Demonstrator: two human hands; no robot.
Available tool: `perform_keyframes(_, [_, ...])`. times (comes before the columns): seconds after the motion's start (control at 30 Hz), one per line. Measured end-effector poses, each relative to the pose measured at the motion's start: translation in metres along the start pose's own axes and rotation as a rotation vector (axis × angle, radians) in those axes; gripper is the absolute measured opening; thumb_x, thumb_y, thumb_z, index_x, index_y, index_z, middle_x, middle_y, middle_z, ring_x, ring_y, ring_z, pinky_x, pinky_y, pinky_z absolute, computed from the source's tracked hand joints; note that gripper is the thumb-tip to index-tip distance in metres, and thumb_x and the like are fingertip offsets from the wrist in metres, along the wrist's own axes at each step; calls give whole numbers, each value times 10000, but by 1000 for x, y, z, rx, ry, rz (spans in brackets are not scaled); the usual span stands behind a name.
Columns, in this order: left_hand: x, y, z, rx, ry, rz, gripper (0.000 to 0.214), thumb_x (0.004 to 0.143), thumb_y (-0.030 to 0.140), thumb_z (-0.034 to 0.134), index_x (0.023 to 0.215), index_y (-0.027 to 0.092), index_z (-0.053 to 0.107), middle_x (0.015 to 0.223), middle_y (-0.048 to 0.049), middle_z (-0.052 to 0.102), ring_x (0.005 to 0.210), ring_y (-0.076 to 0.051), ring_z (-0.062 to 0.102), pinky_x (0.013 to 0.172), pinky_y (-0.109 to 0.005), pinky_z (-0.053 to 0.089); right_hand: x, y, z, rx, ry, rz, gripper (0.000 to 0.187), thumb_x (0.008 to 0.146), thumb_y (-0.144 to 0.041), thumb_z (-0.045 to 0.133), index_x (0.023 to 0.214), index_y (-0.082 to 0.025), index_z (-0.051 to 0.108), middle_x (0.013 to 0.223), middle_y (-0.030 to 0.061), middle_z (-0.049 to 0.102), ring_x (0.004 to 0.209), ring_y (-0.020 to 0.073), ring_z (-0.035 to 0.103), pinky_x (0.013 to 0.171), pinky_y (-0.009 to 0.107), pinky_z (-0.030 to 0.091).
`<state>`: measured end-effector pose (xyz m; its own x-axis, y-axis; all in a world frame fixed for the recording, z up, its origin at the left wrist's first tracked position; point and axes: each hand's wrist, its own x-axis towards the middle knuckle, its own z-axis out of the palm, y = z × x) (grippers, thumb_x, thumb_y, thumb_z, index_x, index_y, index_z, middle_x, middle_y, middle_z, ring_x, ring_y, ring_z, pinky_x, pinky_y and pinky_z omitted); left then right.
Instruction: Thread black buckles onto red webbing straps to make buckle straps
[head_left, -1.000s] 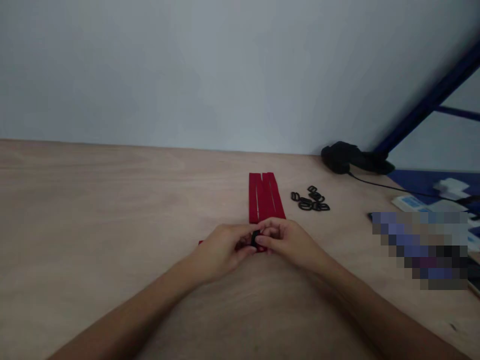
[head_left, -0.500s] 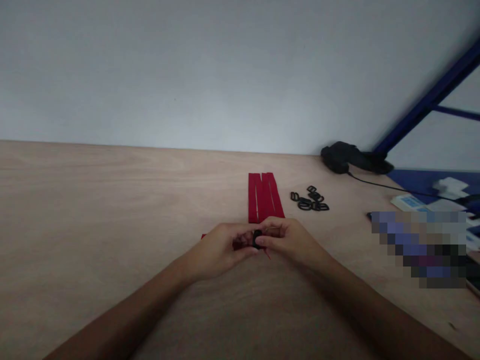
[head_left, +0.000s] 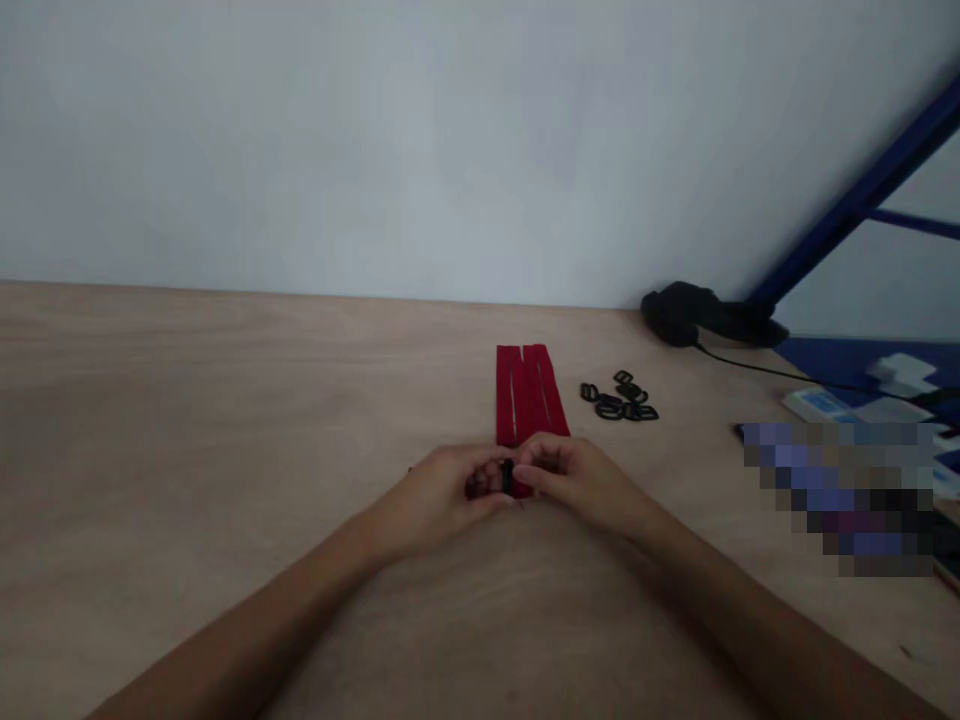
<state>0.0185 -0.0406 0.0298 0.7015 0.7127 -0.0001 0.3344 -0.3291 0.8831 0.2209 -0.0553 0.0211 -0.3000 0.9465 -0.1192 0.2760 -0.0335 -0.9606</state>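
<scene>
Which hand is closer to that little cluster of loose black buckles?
The right. The right hand is just to the left of the loose black buckles and nearer the wearer; the left hand is farther left.

This looks like a small workshop: a wide wooden surface (head_left: pixel 225 390) meets a plain pale wall (head_left: pixel 375 150), with flat red strips (head_left: pixel 529 395) and little black buckles (head_left: pixel 632 411) on it.

Behind my table (head_left: pixel 225 400) I see a pale wall (head_left: pixel 375 150). By the table's far right corner lie a black bundle (head_left: pixel 679 312) and its cord (head_left: pixel 806 379), a blue bar (head_left: pixel 862 202) slanting above; toward the table's right side, a white-and-blue packet (head_left: pixel 816 405).
</scene>
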Motion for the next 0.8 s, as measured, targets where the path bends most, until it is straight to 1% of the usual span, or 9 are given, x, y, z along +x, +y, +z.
perform_keyframes(0.1, [1, 0, -2, 50, 22, 46, 216, 854, 260, 611, 1053, 184, 647, 809, -1, 570, 719, -135, 522, 663, -247, 450, -1, -1, 1, 53, -26, 8, 272, 784, -411, 668, 768, -145, 611, 668, 1, 604, 599, 118, 535, 581, 243, 398])
perform_keyframes(0.17, [1, 0, -3, 98, 80, 96, 239, 848, 270, 630, 1076, 203, 657, 916, -24, 580, 806, -151, 547, 735, -269, 469, 0, 0, 0, 84, -33, 21, 282, 791, -423, 662, 784, -146, 608, 656, -3, 600, 588, 114, 526, 579, 240, 390])
perform_keyframes(0.23, [2, 1, -5, 106, 105, 128, 265, 840, 274, 649, 1099, 221, 660, 1020, -42, 583, 892, -166, 565, 807, -290, 476, 0, 1, -1, 93, -41, 11, 287, 796, -430, 660, 790, -148, 606, 668, -2, 599, 602, 114, 524, 588, 239, 387])
perform_keyframes(0.37, [2, 3, -6, 73, 74, 127, 228, 843, 274, 649, 1060, 208, 666, 1027, -44, 615, 913, -175, 590, 821, -299, 491, 0, 3, -2, 74, -57, -14, 309, 800, -450, 655, 779, -148, 598, 685, -2, 589, 611, 111, 513, 586, 234, 377])
perform_keyframes(0.47, [0, 3, -5, 90, 84, 145, 231, 853, 266, 634, 1073, 199, 645, 1069, -58, 615, 958, -186, 588, 851, -313, 495, 0, 1, -2, 55, -55, 27, 328, 794, -468, 652, 782, -145, 596, 667, -5, 585, 587, 107, 501, 565, 229, 369])
perform_keyframes(0.6, [-1, 1, -2, 23, 54, 148, 264, 868, 244, 608, 1127, 196, 610, 1130, -75, 611, 1022, -193, 594, 912, -328, 488, -1, 0, -1, 60, -15, 71, 346, 760, -486, 667, 729, -154, 576, 642, -9, 579, 573, 109, 500, 550, 228, 362])
perform_keyframes(0.7, [-1, 0, -1, 9, 34, 127, 301, 861, 244, 617, 1158, 199, 593, 1138, -75, 618, 1008, -194, 606, 904, -334, 493, 0, 0, 0, 70, 12, 72, 347, 733, -484, 681, 678, -162, 562, 627, -16, 568, 572, 109, 491, 547, 229, 355])
perform_keyframes(0.8, [0, 3, -1, 36, 54, 116, 343, 823, 281, 671, 1147, 195, 596, 1111, -74, 626, 955, -194, 613, 857, -329, 504, 0, 1, 0, 65, -8, 59, 331, 737, -465, 673, 670, -155, 581, 641, -12, 581, 594, 112, 491, 567, 233, 358])
